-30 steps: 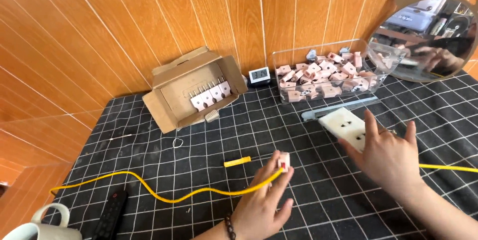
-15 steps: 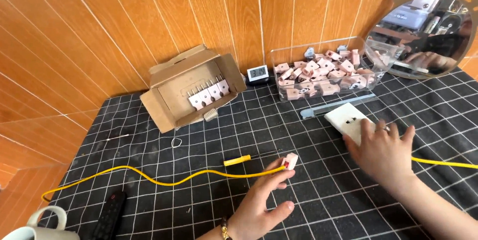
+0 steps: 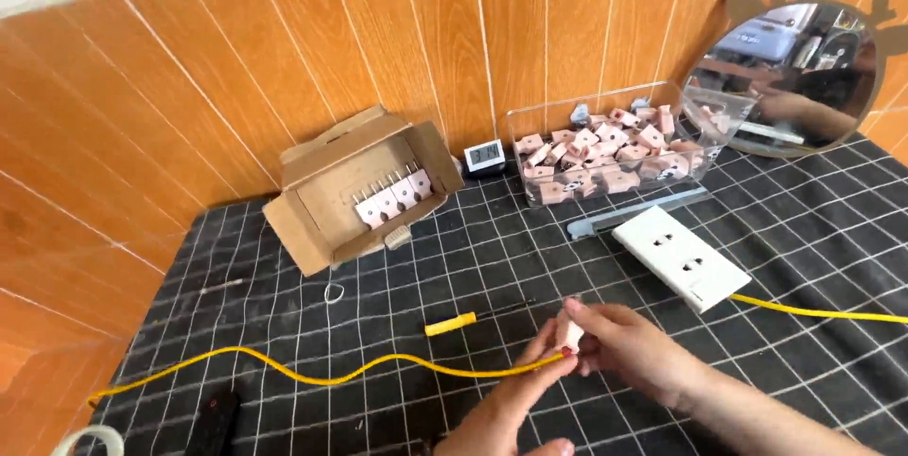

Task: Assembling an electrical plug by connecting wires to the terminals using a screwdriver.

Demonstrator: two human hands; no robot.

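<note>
A small pale pink plug is pinched between the fingertips of both my hands near the table's front middle. My left hand comes up from below and holds it where a yellow cable meets it. My right hand grips the plug from the right side. The yellow cable snakes off to the left across the black grid cloth. A white power strip lies untouched just beyond my right hand, with another yellow cable running off to the right.
An open cardboard box holding a row of pink plugs sits at the back left. A clear bin with several pink plugs, a small digital clock, a round mirror, a yellow-handled screwdriver and a black remote are around.
My right hand left the white power strip and came down left to join my left hand on the pink plug. The view shifted slightly.
</note>
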